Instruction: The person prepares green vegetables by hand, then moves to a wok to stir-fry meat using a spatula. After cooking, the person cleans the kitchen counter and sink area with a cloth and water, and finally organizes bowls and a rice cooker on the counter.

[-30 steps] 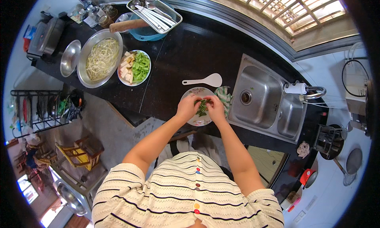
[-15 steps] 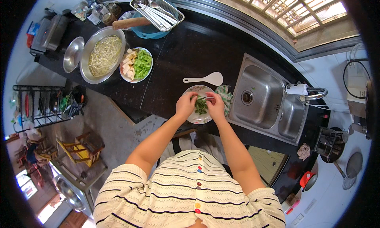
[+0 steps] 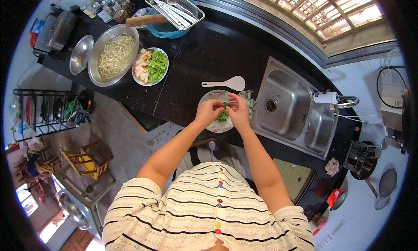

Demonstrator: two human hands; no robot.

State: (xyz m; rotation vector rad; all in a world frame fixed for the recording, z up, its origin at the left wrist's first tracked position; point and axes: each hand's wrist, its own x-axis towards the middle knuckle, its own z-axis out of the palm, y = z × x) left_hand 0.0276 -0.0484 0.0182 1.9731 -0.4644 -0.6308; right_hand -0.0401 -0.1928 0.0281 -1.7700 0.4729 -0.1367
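Note:
Over a white plate with a flowered rim [image 3: 204,104], both my hands are close together, fingertips nearly meeting. My left hand [image 3: 209,111] pinches a small bunch of dark green cut greens [image 3: 226,104]. From the other side, my right hand [image 3: 238,112] has its thumb and fingers closed round the same bunch. More greens [image 3: 223,117] lie on the plate below my fingers, partly hidden. Just beyond the plate, a white rice paddle [image 3: 235,83] lies flat on the black counter. A green and white cloth [image 3: 249,101] sits against the plate's right side.
A steel double sink [image 3: 283,94] with a tap [image 3: 346,102] is at the right. On the left stand a plate of chopped celery and pale tofu-like pieces [image 3: 156,67], a steel bowl of bean sprouts [image 3: 114,55], and an empty bowl [image 3: 81,55]. A utensil basket [image 3: 198,18] is behind.
My fingertips have closed in on a bunch of greens and raised it a little above the plate. My right hand's fingers have shifted upward.

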